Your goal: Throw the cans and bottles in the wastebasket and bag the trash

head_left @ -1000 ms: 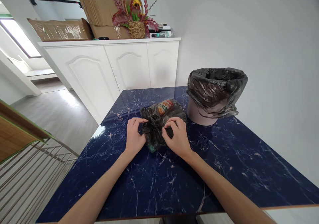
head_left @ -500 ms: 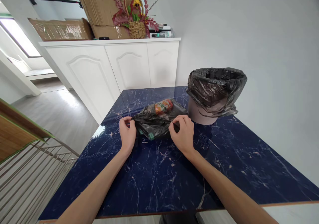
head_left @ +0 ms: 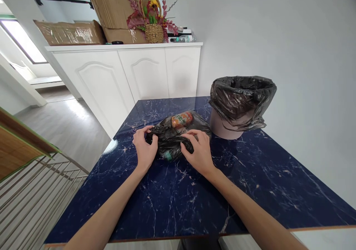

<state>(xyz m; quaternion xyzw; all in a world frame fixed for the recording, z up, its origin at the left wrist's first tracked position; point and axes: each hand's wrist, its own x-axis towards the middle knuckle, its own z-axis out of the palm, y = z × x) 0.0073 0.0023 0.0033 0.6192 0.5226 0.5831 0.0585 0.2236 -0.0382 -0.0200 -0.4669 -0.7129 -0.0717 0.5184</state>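
Note:
A black plastic bag (head_left: 169, 140) lies on the dark blue marbled table (head_left: 172, 205), bunched between my hands. Through its thin film shows an orange and red item (head_left: 182, 120) with printed lettering, and a green patch shows near the bag's front. My left hand (head_left: 145, 146) grips the bag's left edge between thumb and fingers. On the other side my right hand (head_left: 198, 150) has gathered plastic at the bag's right part, thumb and fingers curled round it.
Right behind the bag stands a pinkish bin (head_left: 225, 127) lined with a black bag (head_left: 239, 94). A white cabinet (head_left: 97, 79) carries cardboard boxes (head_left: 72, 33) and a flower basket (head_left: 154, 33). A metal rack (head_left: 41, 194) is at the left.
Both hands have moved closer together, my right hand going left and my left hand slightly right. The bag's front edge is more bunched between them.

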